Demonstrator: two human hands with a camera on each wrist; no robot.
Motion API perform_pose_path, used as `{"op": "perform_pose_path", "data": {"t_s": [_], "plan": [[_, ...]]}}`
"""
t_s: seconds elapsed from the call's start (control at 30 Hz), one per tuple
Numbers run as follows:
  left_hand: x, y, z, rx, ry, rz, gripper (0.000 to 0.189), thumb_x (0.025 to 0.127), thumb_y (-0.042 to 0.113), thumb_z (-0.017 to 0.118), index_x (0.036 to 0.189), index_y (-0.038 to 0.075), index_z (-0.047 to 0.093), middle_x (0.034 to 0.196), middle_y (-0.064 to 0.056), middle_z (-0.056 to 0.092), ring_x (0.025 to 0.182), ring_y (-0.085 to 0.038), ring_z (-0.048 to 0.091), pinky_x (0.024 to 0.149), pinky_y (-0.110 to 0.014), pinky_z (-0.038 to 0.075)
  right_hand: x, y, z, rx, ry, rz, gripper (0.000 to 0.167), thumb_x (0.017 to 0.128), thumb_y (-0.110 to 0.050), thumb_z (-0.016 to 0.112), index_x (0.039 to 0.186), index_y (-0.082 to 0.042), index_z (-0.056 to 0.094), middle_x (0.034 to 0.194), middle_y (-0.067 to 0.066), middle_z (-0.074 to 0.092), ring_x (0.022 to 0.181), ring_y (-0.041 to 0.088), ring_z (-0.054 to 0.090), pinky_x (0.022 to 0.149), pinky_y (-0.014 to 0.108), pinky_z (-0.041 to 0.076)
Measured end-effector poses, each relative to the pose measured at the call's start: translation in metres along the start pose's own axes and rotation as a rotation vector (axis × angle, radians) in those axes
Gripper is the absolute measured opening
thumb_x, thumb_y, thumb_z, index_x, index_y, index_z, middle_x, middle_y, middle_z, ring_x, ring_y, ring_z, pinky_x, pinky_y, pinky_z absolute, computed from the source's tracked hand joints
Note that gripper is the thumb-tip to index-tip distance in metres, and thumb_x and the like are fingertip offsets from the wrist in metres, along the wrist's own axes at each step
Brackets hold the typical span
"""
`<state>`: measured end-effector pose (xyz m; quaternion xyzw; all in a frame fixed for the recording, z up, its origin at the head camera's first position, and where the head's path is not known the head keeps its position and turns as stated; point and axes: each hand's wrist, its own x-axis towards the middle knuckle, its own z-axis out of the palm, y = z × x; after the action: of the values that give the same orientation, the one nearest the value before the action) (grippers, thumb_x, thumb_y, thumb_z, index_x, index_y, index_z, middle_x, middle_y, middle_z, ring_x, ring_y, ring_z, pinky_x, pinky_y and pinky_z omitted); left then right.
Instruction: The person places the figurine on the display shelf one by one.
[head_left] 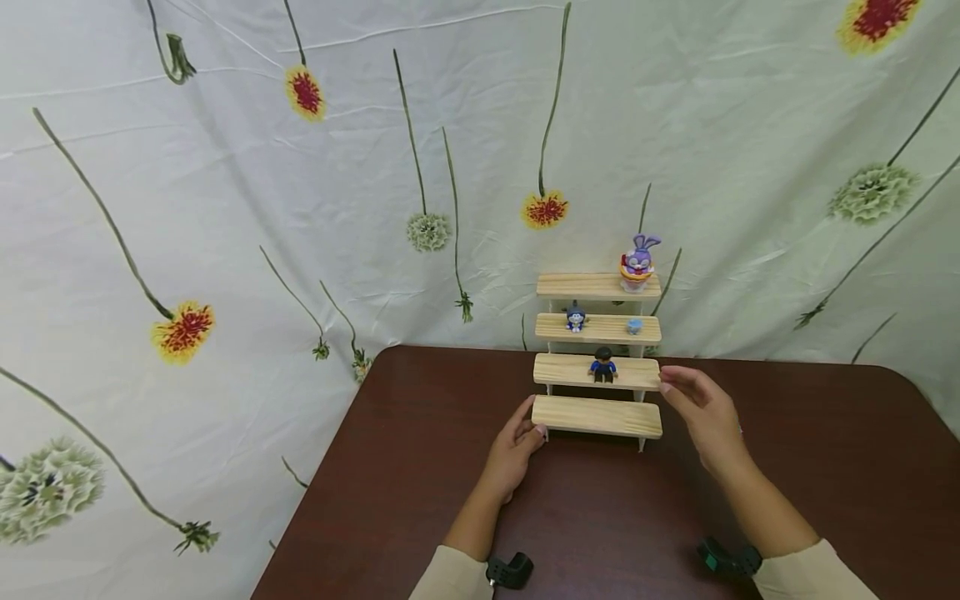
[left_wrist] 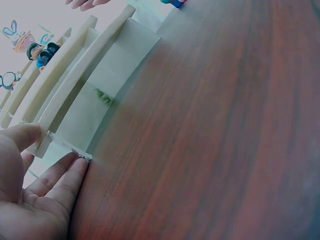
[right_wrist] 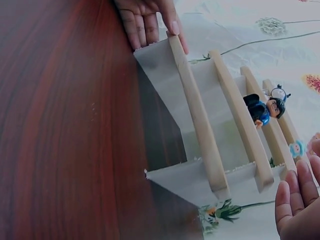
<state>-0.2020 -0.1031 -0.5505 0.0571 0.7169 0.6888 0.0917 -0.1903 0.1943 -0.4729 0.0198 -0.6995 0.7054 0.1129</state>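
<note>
- Pale sleeves enter along the bottom edge of the head view, with a dark wristband at the left wrist.
- Left hand, low and near the middle: thumb and 1 finger pinch the left end of the lowest board of a wooden stand; 2 other fingers lie nearly straight at the foot of its side support.
- Right hand, lower right: fingers loosely extended, holding nothing, tips just beside the stand's right end; contact cannot be told.
- Stand right of centre, 4 stepped boards: purple rabbit figure topmost; blue-and-white figure and small light-blue piece below; dark-haired figure on the 3rd.
- Dark reddish-brown table below; flower-printed cloth behind.
</note>
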Motion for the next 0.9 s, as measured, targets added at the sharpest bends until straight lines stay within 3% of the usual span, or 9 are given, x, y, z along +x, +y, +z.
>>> {"op": "perform_pose_path", "data": {"t_s": [0.2,0.5,0.6,0.7,0.77,0.9], "plan": [[0.0,-0.001,0.0,0.001,-0.003,0.006,0.063,0.104,0.027,0.059,0.161,0.023,0.031,0.131,-0.019,0.062,0.126,-0.03,0.061,0.111,-0.039,0.051,-0.005,0.005,-0.009,0.073,-0.009,-0.035,0.023,0.098,-0.008,0.067,0.121,-0.008,0.067,0.111,-0.016,0.071,0.105,-0.002,0.066,0.092,0.007,0.053],[0.001,-0.002,0.0,-0.004,-0.003,0.003,0.063,0.104,0.026,0.059,0.16,0.025,0.031,0.131,-0.018,0.062,0.125,-0.029,0.061,0.11,-0.037,0.051,-0.019,0.007,-0.021,-0.032,-0.012,0.006,0.028,0.099,-0.014,0.067,0.126,-0.008,0.065,0.112,-0.02,0.069,0.107,-0.006,0.065,0.09,0.005,0.051],[0.001,-0.002,0.0,0.001,-0.001,0.004,0.063,0.104,0.025,0.059,0.16,0.024,0.031,0.13,-0.018,0.062,0.124,-0.029,0.061,0.11,-0.037,0.051,-0.025,0.007,-0.027,-0.08,-0.011,0.049,0.028,0.1,-0.018,0.066,0.127,-0.013,0.064,0.113,-0.024,0.068,0.103,-0.009,0.064,0.063,0.007,0.052],[0.001,-0.001,0.0,-0.002,-0.001,0.011,0.062,0.104,0.025,0.059,0.16,0.023,0.031,0.13,-0.019,0.062,0.125,-0.03,0.061,0.11,-0.038,0.051,-0.028,0.008,-0.032,-0.107,-0.011,0.08,0.026,0.101,-0.018,0.065,0.127,-0.018,0.065,0.112,-0.027,0.068,0.098,-0.01,0.063,0.042,0.024,0.039],[0.001,-0.001,0.0,-0.003,0.0,0.01,0.062,0.104,0.025,0.058,0.16,0.023,0.031,0.131,-0.018,0.062,0.125,-0.03,0.061,0.111,-0.038,0.051,-0.031,0.009,-0.035,-0.089,-0.013,0.087,0.025,0.1,-0.018,0.066,0.126,-0.019,0.066,0.112,-0.026,0.069,0.095,-0.008,0.062,0.041,0.031,0.036],[0.001,-0.002,0.0,-0.006,-0.002,0.007,0.062,0.104,0.025,0.059,0.16,0.024,0.031,0.132,-0.019,0.062,0.126,-0.03,0.061,0.111,-0.038,0.051,-0.034,0.012,-0.04,-0.003,-0.025,0.077,0.025,0.099,-0.012,0.067,0.123,-0.017,0.067,0.112,-0.022,0.07,0.093,-0.003,0.062,0.045,0.025,0.04]]}}
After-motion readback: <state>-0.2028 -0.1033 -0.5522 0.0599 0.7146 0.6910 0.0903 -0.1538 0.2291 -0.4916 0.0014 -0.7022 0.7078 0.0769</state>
